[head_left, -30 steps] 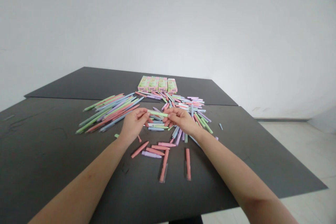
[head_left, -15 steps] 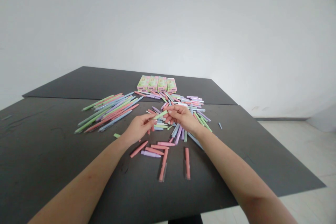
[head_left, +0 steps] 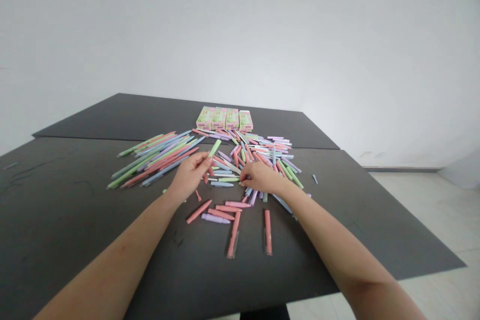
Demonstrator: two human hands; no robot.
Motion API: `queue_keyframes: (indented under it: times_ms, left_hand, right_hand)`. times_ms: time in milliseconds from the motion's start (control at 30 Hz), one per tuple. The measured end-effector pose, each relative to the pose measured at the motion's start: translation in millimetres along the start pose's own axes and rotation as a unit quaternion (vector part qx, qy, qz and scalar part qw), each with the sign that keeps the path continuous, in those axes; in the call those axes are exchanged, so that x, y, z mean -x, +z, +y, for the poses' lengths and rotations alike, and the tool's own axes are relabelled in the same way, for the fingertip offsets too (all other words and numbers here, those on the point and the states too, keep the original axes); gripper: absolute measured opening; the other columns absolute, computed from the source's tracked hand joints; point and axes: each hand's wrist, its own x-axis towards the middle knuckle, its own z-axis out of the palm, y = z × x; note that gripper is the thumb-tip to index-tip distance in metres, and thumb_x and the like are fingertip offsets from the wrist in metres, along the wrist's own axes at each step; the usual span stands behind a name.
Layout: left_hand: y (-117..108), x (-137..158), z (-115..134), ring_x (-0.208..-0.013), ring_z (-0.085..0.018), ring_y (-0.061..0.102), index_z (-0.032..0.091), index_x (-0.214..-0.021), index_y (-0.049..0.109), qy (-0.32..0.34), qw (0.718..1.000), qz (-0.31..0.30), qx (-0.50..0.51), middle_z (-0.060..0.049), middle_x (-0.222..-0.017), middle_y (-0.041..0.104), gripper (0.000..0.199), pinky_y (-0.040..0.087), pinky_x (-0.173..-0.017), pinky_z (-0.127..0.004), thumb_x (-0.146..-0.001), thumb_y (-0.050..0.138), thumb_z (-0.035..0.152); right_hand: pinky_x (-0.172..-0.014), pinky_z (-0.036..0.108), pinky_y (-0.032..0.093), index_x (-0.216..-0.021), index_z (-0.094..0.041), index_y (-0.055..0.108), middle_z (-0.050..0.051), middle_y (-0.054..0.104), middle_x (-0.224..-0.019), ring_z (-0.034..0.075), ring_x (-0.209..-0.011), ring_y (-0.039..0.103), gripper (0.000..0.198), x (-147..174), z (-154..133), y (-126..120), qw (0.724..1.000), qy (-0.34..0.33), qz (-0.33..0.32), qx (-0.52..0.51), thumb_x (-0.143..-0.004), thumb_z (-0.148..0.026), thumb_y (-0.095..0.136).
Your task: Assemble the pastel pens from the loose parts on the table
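My left hand [head_left: 192, 174] pinches a light green pen barrel [head_left: 215, 147], which points up and away over the near side of the pile. To its right, my right hand [head_left: 261, 176] reaches down into a loose heap of pen parts, its fingers bent together. What those fingers grip, if anything, is hidden. Around them lie a blue pen part [head_left: 222, 184], a green one [head_left: 228, 179] and several pink, purple and white pieces. Closer to me are several pink pen parts [head_left: 198, 212], a purple one [head_left: 215, 218] and two pink barrels [head_left: 267, 230] with clear caps.
Left of the heap lies a bundle of long assembled-looking pens [head_left: 157, 160] in green, pink, blue and purple. Several green and pink boxes [head_left: 245, 120] stand in a row at the back of the dark table [head_left: 86, 230]. One small blue piece [head_left: 314, 179] lies to the right.
My hands have moved apart. The left has drawn back leftward with the green barrel, now tilted more upright. My right hand has let go of it and lowered into the heap.
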Motion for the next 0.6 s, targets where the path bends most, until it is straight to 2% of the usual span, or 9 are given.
queue_keyframes:
  times_ms: [167, 267, 333, 400, 467, 533, 600]
  left_hand:
    - [-1.3, -0.7, -6.4, -0.054, -0.012, 0.057, 0.016, -0.087, 0.065, -0.004, 1.0, 0.001, 0.007, -0.002, -0.068, 0.061, 0.033, 0.045, -0.047, -0.022, -0.086, 0.056, 0.048]
    - [-2.5, -0.9, -10.3, -0.056, -0.013, 0.057, 0.016, -0.09, 0.065, 0.0, 1.0, 0.01, 0.003, -0.003, -0.07, 0.062, 0.033, 0.046, -0.048, -0.022, -0.086, 0.057, 0.048]
    - [-3.1, -1.2, -12.0, -0.057, -0.013, 0.058, 0.016, -0.09, 0.065, 0.004, 1.0, 0.019, 0.008, -0.003, -0.073, 0.063, 0.033, 0.046, -0.048, -0.022, -0.086, 0.057, 0.048]
    - [-3.4, -1.8, -12.8, -0.058, -0.013, 0.059, 0.016, -0.089, 0.065, 0.004, 1.0, 0.024, 0.013, -0.003, -0.075, 0.063, 0.033, 0.046, -0.047, -0.022, -0.086, 0.057, 0.048]
    - [-2.9, -2.5, -12.9, -0.06, -0.013, 0.061, 0.016, -0.087, 0.063, -0.001, 1.0, 0.023, 0.016, -0.004, -0.078, 0.063, 0.033, 0.046, -0.048, -0.022, -0.086, 0.056, 0.048]
    - [-1.4, -2.7, -12.5, -0.066, -0.016, 0.065, 0.016, -0.088, 0.061, -0.009, 1.0, 0.016, 0.012, -0.005, -0.082, 0.065, 0.034, 0.049, -0.051, -0.024, -0.087, 0.054, 0.049]
    - [0.9, -1.8, -11.7, -0.076, -0.019, 0.068, 0.016, -0.092, 0.06, -0.007, 1.0, 0.003, -0.016, -0.007, -0.088, 0.067, 0.034, 0.054, -0.062, -0.028, -0.089, 0.049, 0.049]
  right_hand:
    - [-0.071, 0.029, 0.04, -0.076, -0.015, 0.071, 0.006, 0.069, -0.079, 0.018, -0.077, 0.06, 0.008, 0.9, -2.1, 4.4, 0.999, -0.035, 0.014, 0.019, -0.077, -0.017, 0.062]
    - [-0.068, 0.028, 0.039, -0.072, -0.015, 0.068, 0.005, 0.067, -0.073, 0.017, -0.071, 0.057, 0.008, 1.4, -5.4, 3.5, 0.999, -0.037, 0.033, 0.018, -0.073, -0.015, 0.06]
    - [-0.065, 0.027, 0.038, -0.069, -0.015, 0.065, 0.003, 0.064, -0.07, 0.015, -0.067, 0.055, 0.006, 0.9, -4.5, -1.1, 0.997, -0.01, 0.072, -0.028, -0.069, -0.014, 0.06]
    - [-0.06, 0.025, 0.037, -0.066, -0.016, 0.062, 0.001, 0.061, -0.065, 0.012, -0.061, 0.051, 0.004, -0.2, 0.0, -9.4, 0.981, 0.043, 0.128, -0.138, -0.069, -0.017, 0.059]
    - [-0.051, 0.023, 0.034, -0.065, -0.017, 0.058, -0.001, 0.055, -0.059, 0.01, -0.052, 0.044, 0.009, -1.2, 7.6, -20.2, 0.932, 0.097, 0.166, -0.306, -0.072, -0.023, 0.057]
    - [-0.043, 0.022, 0.027, -0.064, -0.018, 0.053, -0.002, 0.049, -0.054, 0.008, -0.046, 0.036, 0.013, -1.4, 16.1, -31.2, 0.85, 0.122, 0.188, -0.477, -0.072, -0.028, 0.057]
    - [-0.039, 0.021, 0.021, -0.063, -0.019, 0.047, -0.002, 0.047, -0.055, 0.008, -0.044, 0.032, 0.013, -0.3, 23.5, -40.3, 0.76, 0.121, 0.215, -0.601, -0.068, -0.027, 0.057]
